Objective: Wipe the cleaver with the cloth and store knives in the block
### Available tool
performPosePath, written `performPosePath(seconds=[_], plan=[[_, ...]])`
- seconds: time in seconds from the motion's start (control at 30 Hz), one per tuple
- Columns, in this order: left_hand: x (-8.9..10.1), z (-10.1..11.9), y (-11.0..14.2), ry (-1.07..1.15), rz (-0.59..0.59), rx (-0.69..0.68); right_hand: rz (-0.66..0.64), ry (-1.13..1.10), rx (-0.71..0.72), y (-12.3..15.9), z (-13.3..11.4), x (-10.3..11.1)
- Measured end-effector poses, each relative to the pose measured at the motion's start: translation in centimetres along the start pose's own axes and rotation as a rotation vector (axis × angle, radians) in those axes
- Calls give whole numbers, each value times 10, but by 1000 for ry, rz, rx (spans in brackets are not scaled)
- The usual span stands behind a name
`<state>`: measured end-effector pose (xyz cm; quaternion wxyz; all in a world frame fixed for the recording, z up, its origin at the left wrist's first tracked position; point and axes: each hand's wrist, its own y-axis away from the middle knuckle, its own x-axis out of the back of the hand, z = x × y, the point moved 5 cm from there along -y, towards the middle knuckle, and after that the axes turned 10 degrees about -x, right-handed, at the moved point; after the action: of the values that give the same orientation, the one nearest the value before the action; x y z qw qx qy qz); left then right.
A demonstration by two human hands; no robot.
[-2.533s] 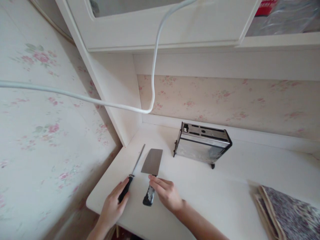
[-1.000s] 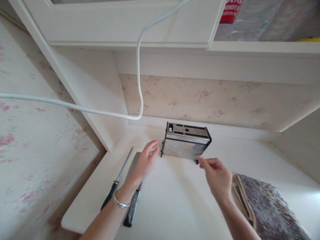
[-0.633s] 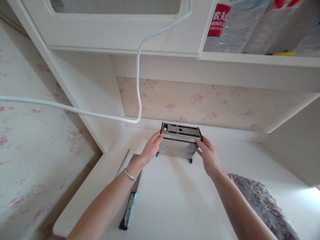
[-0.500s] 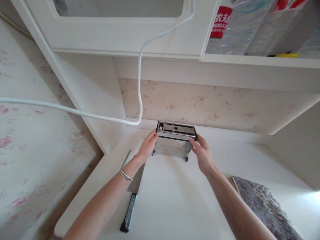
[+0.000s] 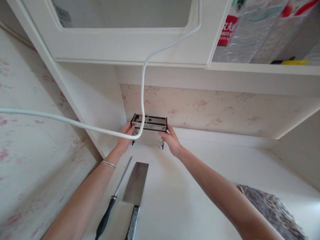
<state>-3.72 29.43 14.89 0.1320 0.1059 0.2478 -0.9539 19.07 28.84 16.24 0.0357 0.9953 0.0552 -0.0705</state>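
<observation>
A person's bare hands are steadying a silver metal and black-edged box with a slotted top and clear front (image 5: 151, 126) near the back of a white bench (image 5: 187, 190), close to its left-hand corner. The left hand (image 5: 124, 139) is gripping one end and the right hand (image 5: 171, 139) the other, a two-ended hold that is probably keeping the box level and square to the floral wallpaper (image 5: 212, 108). The box is sitting between the two hands, its ends touching the fingers: on the right, they are pinching the corner, thumb in front; on the left, they are closing around the end, partly hidden by a white cable (image 5: 142, 90) that is hanging in the foreground. Whether its small black feet are resting on the bench is impossible to tell. Nearer the person, a broad steel cleaver with a worn dark handle (image 5: 136, 183) and a slim metal rod with a black handle (image 5: 113, 200) are lying side by side, untouched, handles toward the person, presumably for easy reach.
</observation>
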Motion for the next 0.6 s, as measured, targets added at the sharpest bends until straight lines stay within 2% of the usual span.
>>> performPosePath(seconds=[0.1,0.27,0.6], plan=[[9,-10,-11,84,-46,34,11,16,-11,-13,9,-5],[19,-28,-23,130,7,142,17,15,-39,-31,20,-8],[18,-50,-47,137,53,150,46,-3,-111,-58,25,-9]])
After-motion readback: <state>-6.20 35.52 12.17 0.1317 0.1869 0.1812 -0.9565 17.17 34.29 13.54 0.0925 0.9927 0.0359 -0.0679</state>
